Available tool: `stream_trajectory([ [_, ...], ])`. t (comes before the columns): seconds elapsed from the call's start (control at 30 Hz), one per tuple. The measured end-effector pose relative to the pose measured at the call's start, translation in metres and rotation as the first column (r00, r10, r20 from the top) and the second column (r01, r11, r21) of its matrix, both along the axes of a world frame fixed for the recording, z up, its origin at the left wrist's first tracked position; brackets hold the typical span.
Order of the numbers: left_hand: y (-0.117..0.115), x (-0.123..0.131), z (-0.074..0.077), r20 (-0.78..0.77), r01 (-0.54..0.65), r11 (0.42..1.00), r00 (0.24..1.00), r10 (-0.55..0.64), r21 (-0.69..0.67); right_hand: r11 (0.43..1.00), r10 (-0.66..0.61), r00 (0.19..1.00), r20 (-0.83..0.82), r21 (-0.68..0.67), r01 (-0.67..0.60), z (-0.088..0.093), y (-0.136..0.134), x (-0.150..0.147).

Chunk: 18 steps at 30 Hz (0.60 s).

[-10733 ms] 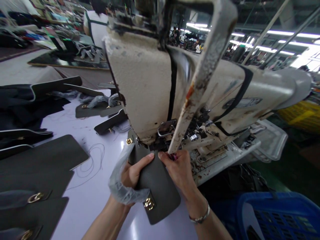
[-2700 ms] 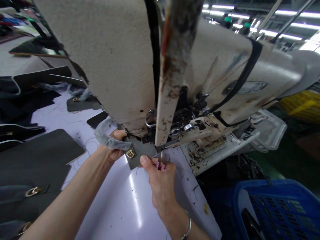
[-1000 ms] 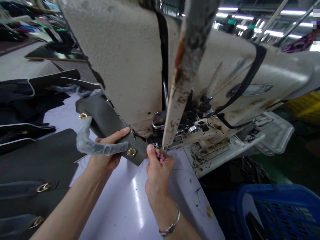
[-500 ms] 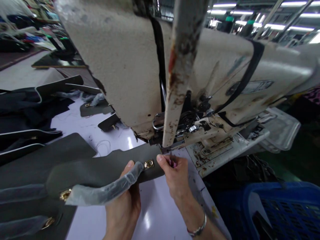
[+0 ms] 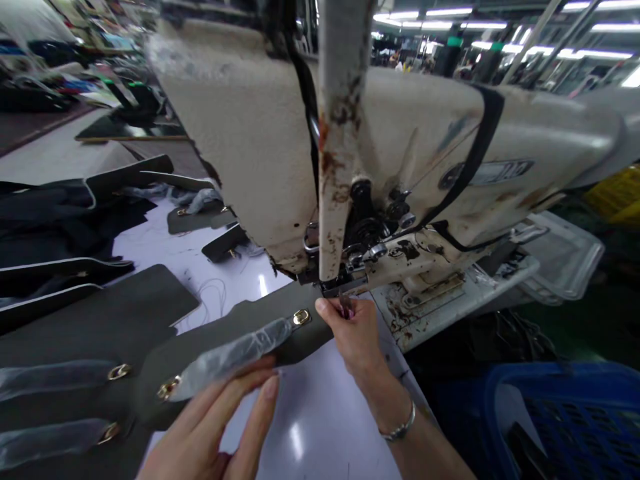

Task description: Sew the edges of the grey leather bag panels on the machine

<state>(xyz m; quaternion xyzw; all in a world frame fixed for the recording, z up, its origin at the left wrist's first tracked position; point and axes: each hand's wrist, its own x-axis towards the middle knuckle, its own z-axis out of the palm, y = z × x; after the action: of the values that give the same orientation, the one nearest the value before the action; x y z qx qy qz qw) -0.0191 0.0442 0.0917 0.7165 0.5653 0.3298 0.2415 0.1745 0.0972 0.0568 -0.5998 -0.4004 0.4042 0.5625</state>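
**Listener:** What do the two hands do here?

**Describer:** The right hand [image 5: 355,337], a thin silver bangle on its wrist, is closed in a pinch. It holds a small dark metal tip [image 5: 344,303], too small to identify, just beneath the metal presser foot [image 5: 333,287] of a cream-painted industrial sewing machine [image 5: 425,133]. The left hand [image 5: 210,427] is open, its fingers straight and empty, at the bottom of the view.

**Listener:** Where is the piece of work?

**Describer:** A long dark grey leather panel [image 5: 250,320] lies across a pale glossy desk [image 5: 320,413]. One end sits at the presser foot, just beside the right hand's fingertips. The other end stretches left, over the edge of a pile of matching dark panels [image 5: 85,320]. A gold-coloured metal fitting [image 5: 301,317] sits near the machine, and a second one [image 5: 169,387] sits at the far end. A strip of clear plastic film [image 5: 233,357] runs along the panel, just above the left hand's fingers. I cannot tell whether they touch it.

**Listener:** What has just changed?

**Describer:** A moment ago, the left hand curled around the panel from below. Now it has opened and come away from the underside, so the panel lies along the desk with only the right hand close to its end.

**Listener:** Anything else nearby?

**Describer:** A blue plastic crate [image 5: 565,413] sits low on the right, beyond the desk.
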Motion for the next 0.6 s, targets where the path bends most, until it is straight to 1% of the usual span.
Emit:
stream_trajectory([
  [0.03, 0.007, 0.003, -0.001, -0.132, 0.030, 0.979, 0.991, -0.003, 0.204, 1.000, -0.003, 1.000, -0.008, -0.003, 0.003, 0.000, 0.000, 0.000],
  [0.07, 0.017, 0.008, -0.003, -0.265, 0.093, 0.947, 0.964, -0.008, 0.308, 1.000, -0.006, 1.000, -0.019, -0.008, 0.006, 0.000, 0.001, 0.000],
  [0.1, 0.028, 0.013, -0.006, -0.361, 0.157, 0.923, 0.932, -0.021, 0.351, 1.000, -0.008, 0.999, -0.031, -0.013, 0.008, 0.000, 0.001, 0.000],
  [0.13, 0.040, 0.017, -0.008, -0.414, 0.199, 0.903, 0.910, -0.026, 0.381, 1.000, -0.007, 0.999, -0.048, -0.016, 0.006, 0.001, 0.002, 0.000],
  [0.2, 0.062, 0.025, -0.010, -0.457, 0.265, 0.871, 0.888, -0.053, 0.413, 1.000, -0.001, 0.996, -0.093, -0.019, 0.000, 0.004, 0.002, 0.000],
  [0.27, 0.076, 0.028, -0.008, -0.490, 0.327, 0.842, 0.867, -0.088, 0.429, 1.000, 0.011, 0.988, -0.156, -0.021, -0.015, 0.008, 0.003, 0.000],
  [0.4, 0.088, 0.027, 0.004, -0.553, 0.404, 0.813, 0.824, -0.124, 0.420, 0.998, 0.036, 0.957, -0.288, -0.046, -0.051, 0.014, 0.006, 0.001],
  [0.47, 0.093, 0.025, 0.007, -0.601, 0.478, 0.767, 0.784, -0.155, 0.427, 0.997, 0.052, 0.941, -0.335, -0.037, -0.068, 0.015, 0.007, 0.001],
  [0.53, 0.099, 0.024, 0.008, -0.632, 0.570, 0.701, 0.744, -0.217, 0.429, 0.997, 0.072, 0.931, -0.357, -0.015, -0.082, 0.015, 0.008, 0.001],
  [0.57, 0.102, 0.024, 0.007, -0.597, 0.568, 0.700, 0.762, -0.250, 0.432, 0.996, 0.080, 0.930, -0.359, -0.007, -0.089, 0.014, 0.009, 0.002],
  [0.6, 0.105, 0.024, 0.006, -0.524, 0.528, 0.729, 0.807, -0.272, 0.436, 0.996, 0.084, 0.930, -0.357, -0.007, -0.093, 0.013, 0.009, 0.002],
])
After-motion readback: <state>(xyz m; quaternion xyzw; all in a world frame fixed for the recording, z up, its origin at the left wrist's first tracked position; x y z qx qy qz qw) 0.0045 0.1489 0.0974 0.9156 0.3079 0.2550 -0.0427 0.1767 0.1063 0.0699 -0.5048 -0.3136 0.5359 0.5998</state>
